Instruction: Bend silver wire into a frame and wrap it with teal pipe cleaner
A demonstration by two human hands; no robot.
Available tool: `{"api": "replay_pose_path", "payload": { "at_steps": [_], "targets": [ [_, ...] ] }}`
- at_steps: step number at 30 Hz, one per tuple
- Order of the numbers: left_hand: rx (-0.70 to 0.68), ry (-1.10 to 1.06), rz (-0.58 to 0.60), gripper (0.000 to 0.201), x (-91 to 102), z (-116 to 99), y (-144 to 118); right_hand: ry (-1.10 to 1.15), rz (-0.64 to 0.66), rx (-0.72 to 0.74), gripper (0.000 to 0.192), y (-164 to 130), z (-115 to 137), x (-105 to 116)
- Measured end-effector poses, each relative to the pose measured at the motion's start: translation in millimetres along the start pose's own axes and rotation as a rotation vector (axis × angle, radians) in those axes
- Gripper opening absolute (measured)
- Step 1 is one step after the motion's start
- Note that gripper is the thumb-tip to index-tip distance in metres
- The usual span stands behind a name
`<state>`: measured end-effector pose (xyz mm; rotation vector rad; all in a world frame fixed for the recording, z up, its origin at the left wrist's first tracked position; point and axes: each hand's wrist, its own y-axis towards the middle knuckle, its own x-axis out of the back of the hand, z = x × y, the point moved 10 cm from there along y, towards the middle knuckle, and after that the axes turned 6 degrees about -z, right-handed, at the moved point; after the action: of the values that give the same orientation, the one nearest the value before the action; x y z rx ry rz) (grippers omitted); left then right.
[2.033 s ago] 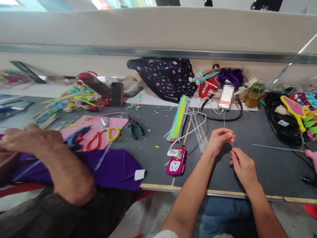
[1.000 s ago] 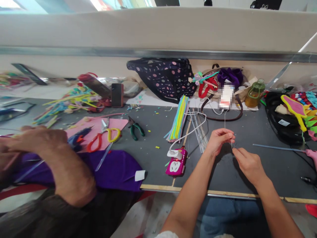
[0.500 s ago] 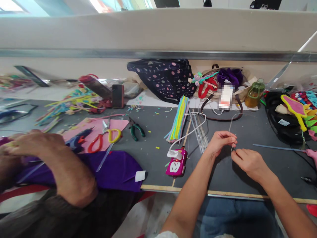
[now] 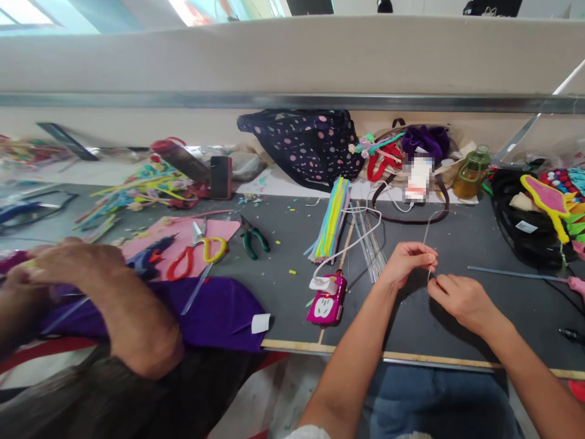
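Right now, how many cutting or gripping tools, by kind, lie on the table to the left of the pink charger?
Scissors: 1
Pliers: 1
Total: 2

Dark grey surface (image 4: pixel 283 256); navy bag (image 4: pixel 304 143) with pink and pale dots; purple cloth (image 4: pixel 214 311); magenta case (image 4: pixel 325 305); red-and-yellow scissors (image 4: pixel 196 255); green-handled pliers (image 4: pixel 253 236).

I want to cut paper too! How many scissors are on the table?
1: the scissors with one red and one yellow handle lie on the pink sheet, left of the green-handled pliers. More may be hidden under the clutter at the far left.
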<state>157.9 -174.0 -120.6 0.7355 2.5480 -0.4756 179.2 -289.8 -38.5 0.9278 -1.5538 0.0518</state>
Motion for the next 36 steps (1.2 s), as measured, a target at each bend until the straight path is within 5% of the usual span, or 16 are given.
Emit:
{"api": "replay_pose_path", "payload": {
  "at_steps": [5, 12, 15, 21, 29, 36],
  "targets": [
    [-0.023, -0.047, -0.033, 0.035, 2.7, -3, 2, 0.193, 0.038, -0.114, 0.021, -11, -17, -9],
    [-0.153, -0.214, -0.182, 0.039, 21.1, -14, 9, 1.036, -0.257, -0.926, 0.027, -60, -89, -45],
    [-0.161, -0.207, -0.193, 0.038, 21.8, -13, 10, 1.212, -0.350, -1.100, 0.032, -65, -95, -62],
    [-0.160, -0.182, -0.202, 0.039, 18.5, -9, 11, 1.141, -0.398, -1.034, 0.022, -57, -95, -60],
    [-0.191, -0.192, -0.228, 0.043, 19.5, -12, 13, 0.752, -0.424, -0.742, 0.018, -48, -85, -31],
    [-0.194, -0.173, -0.206, 0.045, 13.8, -15, 16, 0.828, -0.457, -0.726, 0.011, -48, -84, -35]
  ]
}}
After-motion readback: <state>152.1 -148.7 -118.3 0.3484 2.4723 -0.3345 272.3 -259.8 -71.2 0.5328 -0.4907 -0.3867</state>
